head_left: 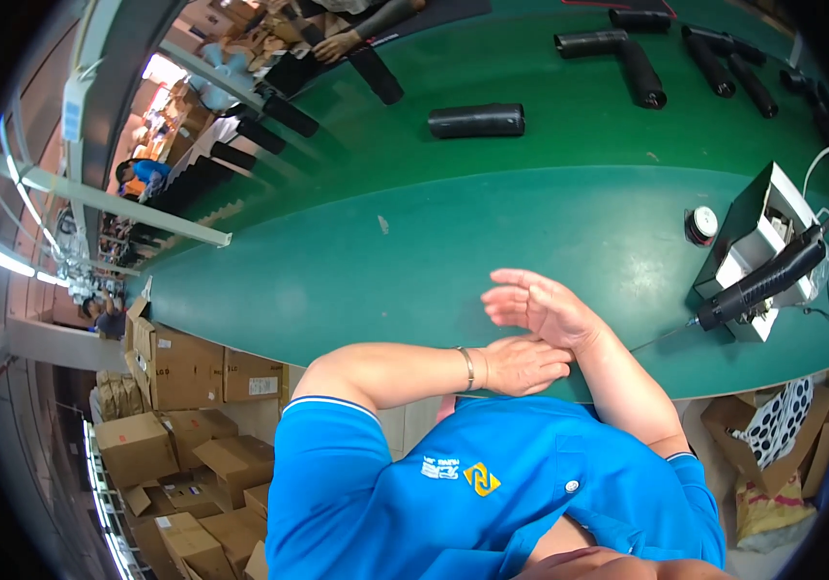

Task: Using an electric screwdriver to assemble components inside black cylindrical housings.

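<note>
My left hand (527, 365), with a metal bracelet at its wrist, lies at the near edge of the green table (337, 261). Its fingers stretch to the right, against or just under my right wrist. Above it my right hand (542, 311) is raised with its palm partly showing, fingers extended and slightly bent. Neither hand holds anything that I can see. Nearest on the right is a black electric screwdriver (760, 282), leaning across an open box (745, 227) with its thin bit pointing toward my right forearm. Beyond my hands lies a black cylinder (477, 121).
A small round container (701, 225) stands beside the box. More black cylinders (642, 74) lie at the far right, others along the far left. Another person's hand (337, 45) touches a dark cylinder at the far side. Cardboard boxes (182, 367) are stacked at lower left; cables hang at right.
</note>
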{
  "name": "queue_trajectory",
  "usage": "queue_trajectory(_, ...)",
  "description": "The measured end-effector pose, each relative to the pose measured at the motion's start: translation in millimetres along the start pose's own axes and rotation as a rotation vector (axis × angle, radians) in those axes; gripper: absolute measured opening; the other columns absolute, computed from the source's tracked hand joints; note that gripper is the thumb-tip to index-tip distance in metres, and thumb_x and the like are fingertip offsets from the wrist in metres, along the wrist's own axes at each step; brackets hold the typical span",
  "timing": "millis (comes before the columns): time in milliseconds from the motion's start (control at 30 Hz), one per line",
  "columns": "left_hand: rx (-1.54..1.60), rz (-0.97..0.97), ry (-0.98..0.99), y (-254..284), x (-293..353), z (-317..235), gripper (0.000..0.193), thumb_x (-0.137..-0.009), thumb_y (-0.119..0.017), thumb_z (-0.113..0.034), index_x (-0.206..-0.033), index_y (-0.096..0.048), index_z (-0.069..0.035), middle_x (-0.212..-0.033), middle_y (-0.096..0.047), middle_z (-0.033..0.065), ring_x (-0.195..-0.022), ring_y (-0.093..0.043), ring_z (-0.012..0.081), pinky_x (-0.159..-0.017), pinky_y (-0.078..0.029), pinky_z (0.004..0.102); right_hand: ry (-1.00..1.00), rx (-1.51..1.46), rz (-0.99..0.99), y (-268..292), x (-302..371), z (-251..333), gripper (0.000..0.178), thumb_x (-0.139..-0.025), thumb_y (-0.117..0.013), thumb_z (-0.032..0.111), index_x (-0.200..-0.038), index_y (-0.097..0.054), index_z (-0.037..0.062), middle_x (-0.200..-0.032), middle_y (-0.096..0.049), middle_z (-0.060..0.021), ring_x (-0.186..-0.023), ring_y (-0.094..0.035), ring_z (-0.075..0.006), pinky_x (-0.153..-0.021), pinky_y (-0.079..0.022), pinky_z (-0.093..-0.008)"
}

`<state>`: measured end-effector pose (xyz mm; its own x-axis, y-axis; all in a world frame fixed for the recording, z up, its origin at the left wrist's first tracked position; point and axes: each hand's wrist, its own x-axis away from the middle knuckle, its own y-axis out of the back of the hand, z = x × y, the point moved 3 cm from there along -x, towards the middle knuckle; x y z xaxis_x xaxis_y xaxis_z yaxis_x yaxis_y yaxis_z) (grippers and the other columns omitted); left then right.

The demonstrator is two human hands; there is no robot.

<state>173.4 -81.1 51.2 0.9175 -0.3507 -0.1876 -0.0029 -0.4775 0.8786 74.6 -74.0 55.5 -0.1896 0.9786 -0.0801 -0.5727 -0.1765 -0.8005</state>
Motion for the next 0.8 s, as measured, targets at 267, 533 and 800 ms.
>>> queue_trajectory(267,0.137,-0.204,0.187,15,3,5,0.035,-0.077,-0.060,-0.023,-0.106,-0.048,-0.006,-0.107,-0.051,0.0104,-0.096,-0.049,0.0265,-0.086,-0.040,0.0369,0.260,-0.512,-0.282,33,-8,2,0.077,-0.081,-0.036,0.065,-0.132,-0.031,0.0069,-0.130,-0.041,-0.0157,-0.122,-0.037,-0.0235,-0.102,-0.030,-0.0379)
queue_trajectory(533,-0.197,-0.687,0.469,49,26,32,0.044,-0.074,-0.065,-0.032,-0.106,-0.049,-0.005,-0.108,-0.051,0.0100,-0.098,-0.047,0.0276,-0.094,-0.034,0.0404,0.314,-0.513,-0.061,36,-3,17,0.080,-0.077,-0.037,0.070,-0.133,-0.028,0.0136,-0.134,-0.036,-0.0104,-0.121,-0.038,-0.0227,-0.097,-0.034,-0.0418)
queue_trajectory(800,-0.126,-0.236,0.562,49,8,39,0.031,-0.074,-0.064,-0.037,-0.077,-0.053,-0.008,-0.084,-0.055,0.0079,-0.078,-0.052,0.0226,-0.076,-0.042,0.0362,0.202,-0.433,0.031,21,-2,11,0.088,-0.074,-0.043,0.069,-0.137,-0.019,0.0136,-0.136,-0.033,-0.0106,-0.123,-0.035,-0.0243,-0.099,-0.032,-0.0453)
